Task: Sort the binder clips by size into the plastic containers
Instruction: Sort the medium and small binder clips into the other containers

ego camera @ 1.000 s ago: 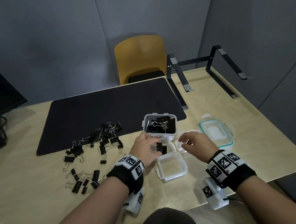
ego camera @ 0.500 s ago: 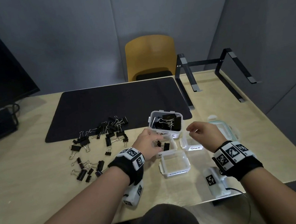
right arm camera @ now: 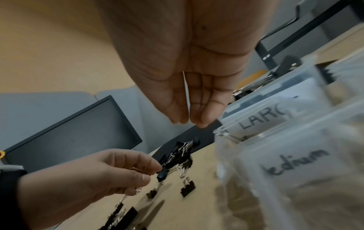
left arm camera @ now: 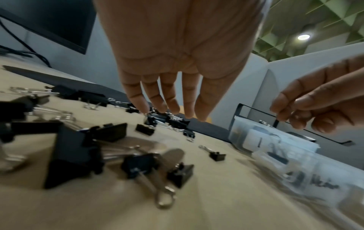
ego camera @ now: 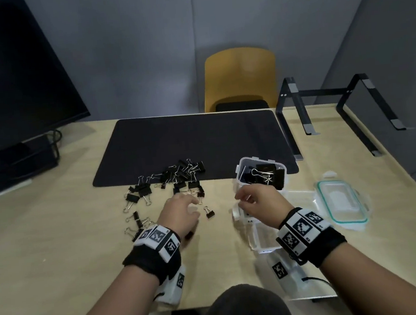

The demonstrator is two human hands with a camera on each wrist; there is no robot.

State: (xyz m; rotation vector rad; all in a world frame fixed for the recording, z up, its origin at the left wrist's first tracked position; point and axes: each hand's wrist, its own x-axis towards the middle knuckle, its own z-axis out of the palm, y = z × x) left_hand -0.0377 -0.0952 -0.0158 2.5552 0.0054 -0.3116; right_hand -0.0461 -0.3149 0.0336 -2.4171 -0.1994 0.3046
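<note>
Loose black binder clips lie in a heap at the mat's front edge, and one small clip sits apart between my hands. My left hand hovers over the near side of the heap with its fingers stretched down and nothing in them. Its fingertips nearly touch a clip. My right hand hangs loosely curled and empty above the container marked Medium. Behind it, the container marked Large holds several big clips. A third clear container sits nearest me.
A teal-rimmed lid lies to the right of the containers. A black desk mat covers the middle of the table. A monitor stands at the far left and a black laptop stand at the far right. A yellow chair is behind the table.
My left hand held a clip at the containers, left it there and has moved left to the loose heap, now empty. My right hand has stayed over the containers.
</note>
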